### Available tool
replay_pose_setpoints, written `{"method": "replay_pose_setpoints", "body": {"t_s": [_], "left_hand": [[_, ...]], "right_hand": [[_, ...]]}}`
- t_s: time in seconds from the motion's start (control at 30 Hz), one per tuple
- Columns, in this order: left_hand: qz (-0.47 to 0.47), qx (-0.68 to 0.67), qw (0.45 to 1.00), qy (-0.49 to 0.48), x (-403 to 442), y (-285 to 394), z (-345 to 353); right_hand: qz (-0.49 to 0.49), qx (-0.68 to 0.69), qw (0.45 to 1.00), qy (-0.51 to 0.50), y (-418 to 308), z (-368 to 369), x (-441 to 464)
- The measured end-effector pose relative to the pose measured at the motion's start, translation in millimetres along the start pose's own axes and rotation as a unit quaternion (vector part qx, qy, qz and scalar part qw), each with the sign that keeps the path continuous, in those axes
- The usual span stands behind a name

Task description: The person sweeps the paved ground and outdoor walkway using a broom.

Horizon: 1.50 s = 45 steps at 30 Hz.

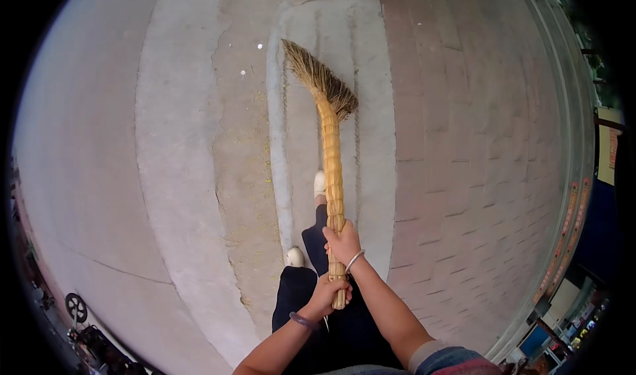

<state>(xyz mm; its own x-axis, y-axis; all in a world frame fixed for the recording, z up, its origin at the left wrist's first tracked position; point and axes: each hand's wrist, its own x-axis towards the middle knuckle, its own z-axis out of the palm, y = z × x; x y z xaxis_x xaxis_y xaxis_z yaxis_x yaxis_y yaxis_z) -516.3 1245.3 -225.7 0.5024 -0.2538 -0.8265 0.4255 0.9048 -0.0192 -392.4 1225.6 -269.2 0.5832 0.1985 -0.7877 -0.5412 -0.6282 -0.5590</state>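
Note:
A straw broom (332, 156) with a long bound yellow handle points away from my body, its dark bristles fanned out at the far end over the grey concrete strip. Close to the handle's near end, my left hand (324, 294) is wrapped round it, with a purple bangle on the wrist. Higher up the handle, my right hand (343, 244) grips it, a silver bangle on that wrist. Whether the bristles touch the ground I cannot tell.
My pale shoes (295, 257) stand on the concrete below. Small yellow bits (262, 156) lie on the ground to the left. Brick paving (464, 143) spreads to the right, up to a kerb. A black wheeled machine (89, 338) is at the lower left.

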Motion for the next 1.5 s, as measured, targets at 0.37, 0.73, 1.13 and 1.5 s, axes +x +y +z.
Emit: {"method": "replay_pose_setpoints", "body": {"t_s": [0.37,0.73,1.13,1.5], "left_hand": [[0.003,-0.081,0.993,0.086,6,52,61],[0.074,-0.117,0.99,-0.001,140,239,96],[0.119,-0.228,0.963,0.085,22,67,80],[0.064,-0.241,0.948,0.199,-57,-21,-23]], "right_hand": [[0.08,-0.096,0.982,-0.142,-42,-5,51],[0.021,-0.217,0.974,-0.06,-194,-11,245],[0.007,-0.176,0.958,-0.225,-95,19,65],[0.172,-0.157,0.931,-0.28,33,96,-19]]}}
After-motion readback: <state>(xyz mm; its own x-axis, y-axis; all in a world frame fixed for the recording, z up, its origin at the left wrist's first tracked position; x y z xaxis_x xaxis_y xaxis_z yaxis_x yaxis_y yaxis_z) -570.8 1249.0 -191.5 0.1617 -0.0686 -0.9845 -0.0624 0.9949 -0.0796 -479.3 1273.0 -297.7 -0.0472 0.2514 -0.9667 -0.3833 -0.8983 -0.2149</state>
